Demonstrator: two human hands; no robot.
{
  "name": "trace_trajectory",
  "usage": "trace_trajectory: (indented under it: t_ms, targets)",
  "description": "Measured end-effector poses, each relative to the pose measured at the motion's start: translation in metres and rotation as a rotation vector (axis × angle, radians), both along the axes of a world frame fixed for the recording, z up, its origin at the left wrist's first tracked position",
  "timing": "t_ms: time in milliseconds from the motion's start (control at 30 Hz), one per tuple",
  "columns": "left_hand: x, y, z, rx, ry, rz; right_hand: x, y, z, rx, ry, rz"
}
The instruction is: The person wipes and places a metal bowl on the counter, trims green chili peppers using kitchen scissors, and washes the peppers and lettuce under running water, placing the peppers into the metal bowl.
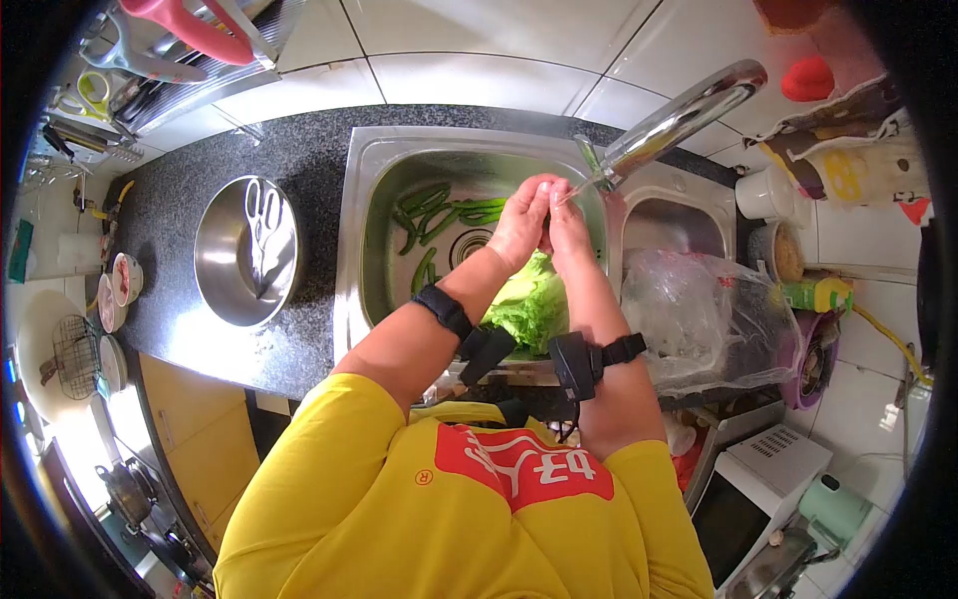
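Note:
Both my hands meet over the large steel sink [399,170], close to the faucet [689,115]. A thin stream of water runs onto them. My left hand [524,222] has its fingers closed against my right hand [567,222]; anything between them is hidden. Just below my hands, leafy green lettuce [529,304] lies in the sink. Several long green peppers [429,215] rest on the sink's bottom, to the left of the drain [469,245].
On the dark counter [299,145] at the left stands a steel bowl [232,290] with scissors [261,225] in it. A clear plastic bag [679,309] covers part of the smaller sink [674,225]. Bowls [778,250] stand at the right.

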State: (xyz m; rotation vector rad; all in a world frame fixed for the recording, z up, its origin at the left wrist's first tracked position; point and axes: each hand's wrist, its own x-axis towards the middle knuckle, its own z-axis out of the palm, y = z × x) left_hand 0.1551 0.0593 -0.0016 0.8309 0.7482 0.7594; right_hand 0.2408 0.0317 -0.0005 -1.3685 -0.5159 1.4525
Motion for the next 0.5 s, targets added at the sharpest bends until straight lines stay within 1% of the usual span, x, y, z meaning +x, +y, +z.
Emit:
trace_trajectory:
  t_ms: [33, 67, 100, 167, 200, 233, 267, 300, 333, 367, 400, 433, 467, 500]
  targets:
    - [0.000, -0.002, -0.006, -0.004, 0.000, -0.002, -0.006, 0.002, 0.004, 0.010, -0.195, -0.070]
    - [0.001, -0.004, -0.015, 0.031, -0.094, 0.081, -0.007, 0.002, -0.001, 0.004, -0.196, -0.071]
    - [0.002, -0.005, -0.016, 0.066, -0.191, 0.166, -0.007, 0.002, -0.010, 0.060, -0.248, -0.063]
    - [-0.005, -0.005, -0.020, 0.080, -0.143, 0.155, -0.008, 0.000, -0.027, 0.169, -0.348, -0.041]
    - [-0.010, -0.003, -0.019, 0.032, -0.110, 0.095, -0.005, -0.005, -0.007, 0.014, -0.111, 0.062]
    - [-0.015, -0.002, -0.014, -0.016, -0.075, 0.035, -0.006, -0.006, -0.005, 0.012, -0.105, 0.069]
    - [-0.015, -0.003, -0.008, -0.071, -0.011, 0.029, -0.007, -0.006, -0.005, 0.111, 0.012, 0.053]
    - [-0.015, -0.004, -0.016, -0.048, 0.047, 0.011, -0.007, -0.005, -0.006, 0.208, 0.130, 0.036]
    - [-0.011, -0.005, -0.036, 0.059, 0.052, -0.002, 0.000, -0.003, -0.014, 0.175, 0.114, 0.006]
    - [-0.008, -0.004, -0.057, 0.168, 0.056, -0.016, -0.001, 0.001, 0.000, 0.123, 0.090, -0.001]
    - [-0.013, -0.003, -0.068, 0.247, 0.175, -0.045, 0.000, 0.003, 0.003, 0.040, -0.025, 0.034]
    - [-0.019, 0.001, -0.074, 0.247, 0.179, -0.046, 0.002, 0.006, 0.004, -0.042, -0.139, 0.067]
    - [-0.024, 0.007, -0.081, 0.470, 0.424, -0.031, 0.002, 0.007, 0.000, -0.043, -0.136, 0.065]
    - [-0.031, 0.012, -0.085, 0.693, 0.667, -0.016, 0.002, 0.008, -0.007, -0.104, -0.172, 0.037]
